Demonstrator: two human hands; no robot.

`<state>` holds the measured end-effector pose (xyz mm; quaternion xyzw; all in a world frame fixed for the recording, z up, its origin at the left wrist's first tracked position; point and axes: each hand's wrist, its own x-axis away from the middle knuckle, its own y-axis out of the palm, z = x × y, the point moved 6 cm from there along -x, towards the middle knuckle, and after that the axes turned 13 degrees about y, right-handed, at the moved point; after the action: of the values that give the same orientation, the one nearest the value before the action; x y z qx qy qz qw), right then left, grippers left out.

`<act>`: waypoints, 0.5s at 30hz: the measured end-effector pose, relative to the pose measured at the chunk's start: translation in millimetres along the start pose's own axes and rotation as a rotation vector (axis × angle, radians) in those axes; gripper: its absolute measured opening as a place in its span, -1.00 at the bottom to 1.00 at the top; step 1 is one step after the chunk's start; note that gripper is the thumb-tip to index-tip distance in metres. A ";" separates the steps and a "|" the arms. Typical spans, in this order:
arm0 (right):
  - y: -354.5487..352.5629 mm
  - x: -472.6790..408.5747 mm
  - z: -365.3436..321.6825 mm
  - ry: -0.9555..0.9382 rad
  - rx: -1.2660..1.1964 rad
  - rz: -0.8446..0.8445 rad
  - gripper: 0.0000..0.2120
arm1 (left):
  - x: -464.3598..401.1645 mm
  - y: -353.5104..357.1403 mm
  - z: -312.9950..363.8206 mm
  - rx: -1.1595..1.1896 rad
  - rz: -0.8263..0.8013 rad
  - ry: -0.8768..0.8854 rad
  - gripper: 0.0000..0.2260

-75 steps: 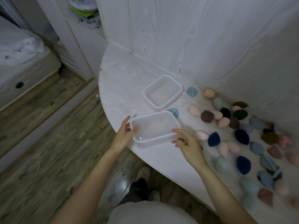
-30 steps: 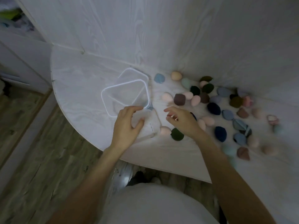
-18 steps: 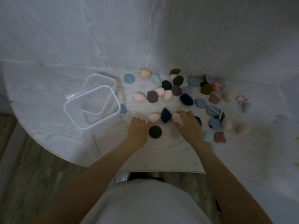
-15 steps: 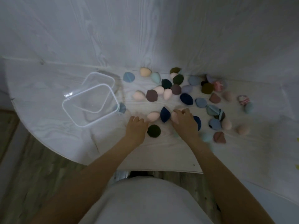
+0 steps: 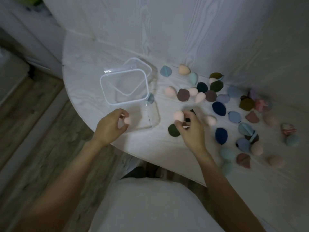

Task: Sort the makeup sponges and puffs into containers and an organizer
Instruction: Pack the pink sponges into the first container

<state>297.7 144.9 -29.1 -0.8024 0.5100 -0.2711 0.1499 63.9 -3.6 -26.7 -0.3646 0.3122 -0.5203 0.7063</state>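
A: Watching both hands loaded. Left hand (image 5: 111,127) pinches a pink sponge (image 5: 127,120) at the near container (image 5: 151,114); right hand (image 5: 189,129) curls round another pink sponge (image 5: 178,116), over the loose pile (image 5: 217,104).

B: Risks?

A: Clear container walls are hard to read, so a drop could miss and roll off the table edge (image 5: 93,129). A sleeveless forearm sweep could scatter puffs.

B: Unclear?

A: No organizer in view. Motion blur at right fingers; something dark under them, can't identify.

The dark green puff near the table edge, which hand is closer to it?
Right. The right hand, pinching a pink sponge, is right beside the dark green puff. The left hand is well off to its left, by the clear container.
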 end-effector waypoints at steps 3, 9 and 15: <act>33.2 7.1 -22.7 -0.005 -0.044 -0.155 -0.59 | 8.1 0.5 -9.3 -0.122 -0.129 0.097 -0.72; 80.7 12.8 -42.9 -0.143 0.094 -0.191 -0.67 | 0.4 11.1 -21.1 -0.214 -0.320 0.221 -0.74; 95.4 10.5 -41.3 -0.121 0.175 -0.126 -0.67 | 6.4 24.5 -34.5 -0.133 -0.430 0.233 -0.71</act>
<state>206.6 95.4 -42.1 -0.8316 0.4229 -0.2747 0.2327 49.7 -11.5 -66.3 -0.4059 0.3405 -0.6754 0.5130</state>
